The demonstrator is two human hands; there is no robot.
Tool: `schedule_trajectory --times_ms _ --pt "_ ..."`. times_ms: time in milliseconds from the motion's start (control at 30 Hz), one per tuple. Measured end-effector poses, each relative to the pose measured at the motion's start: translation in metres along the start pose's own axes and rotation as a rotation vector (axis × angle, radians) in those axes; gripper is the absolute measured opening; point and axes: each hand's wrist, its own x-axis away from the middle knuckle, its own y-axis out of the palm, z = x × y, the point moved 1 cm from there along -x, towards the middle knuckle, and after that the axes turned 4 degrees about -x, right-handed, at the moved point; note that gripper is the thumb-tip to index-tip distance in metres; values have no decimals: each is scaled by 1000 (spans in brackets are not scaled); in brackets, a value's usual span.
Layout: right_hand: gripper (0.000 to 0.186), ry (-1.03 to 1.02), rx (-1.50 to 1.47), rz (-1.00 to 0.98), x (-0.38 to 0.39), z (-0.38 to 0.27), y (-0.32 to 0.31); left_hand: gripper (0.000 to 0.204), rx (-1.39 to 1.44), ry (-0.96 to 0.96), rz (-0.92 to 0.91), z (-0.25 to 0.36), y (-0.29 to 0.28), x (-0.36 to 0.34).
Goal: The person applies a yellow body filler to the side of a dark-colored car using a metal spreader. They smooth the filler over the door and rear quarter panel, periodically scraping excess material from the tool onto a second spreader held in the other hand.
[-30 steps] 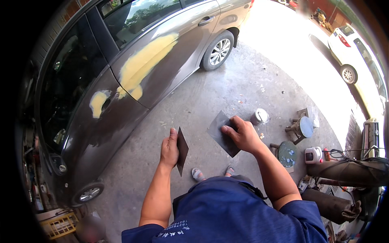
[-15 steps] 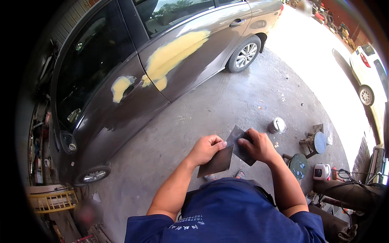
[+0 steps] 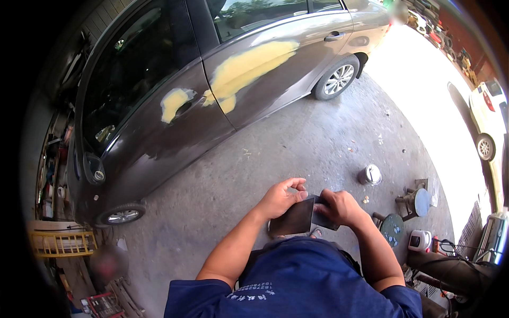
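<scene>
Both my hands are in front of my body, close together. My left hand [image 3: 286, 197] pinches the upper edge of a thin dark rectangular sheet [image 3: 291, 218] between thumb and fingers. A second dark flat sheet [image 3: 322, 218] is in my right hand [image 3: 339, 208], its fingers wrapped over the top. The left sheet partly covers the right one, and I cannot tell whether they touch. Beyond my hands stands a brown car [image 3: 275, 87]. Its doors carry a large yellow filler patch [image 3: 252, 66] and a smaller yellow patch [image 3: 174, 104].
A metal can [image 3: 369, 174] stands on the concrete floor [image 3: 212, 191] to the right. Near it are a blue-topped stool [image 3: 418, 202], a green-topped stool [image 3: 391, 230] and a white jug [image 3: 420, 241]. A yellow rack [image 3: 62, 244] lies at the left. A white car [image 3: 485, 108] is outside.
The two sheets have turned and come closer together, the left one now overlapping the right. My left fingers have shifted on its edge. The car sits further right in view.
</scene>
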Motion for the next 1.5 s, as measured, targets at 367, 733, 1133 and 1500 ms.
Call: schedule_trajectory --times_ms 367,733,1133,1500 --pt "15 127 -216 514 -30 4 29 25 -316 117 96 -19 -21 5" --pt "25 16 -296 -15 -74 -27 66 24 -292 90 91 -20 -81 14" --pt "33 457 -625 244 -170 9 83 25 -304 -187 146 -62 -149 3" --pt "26 279 -687 196 -335 42 116 16 -154 -528 352 -207 -197 -6"
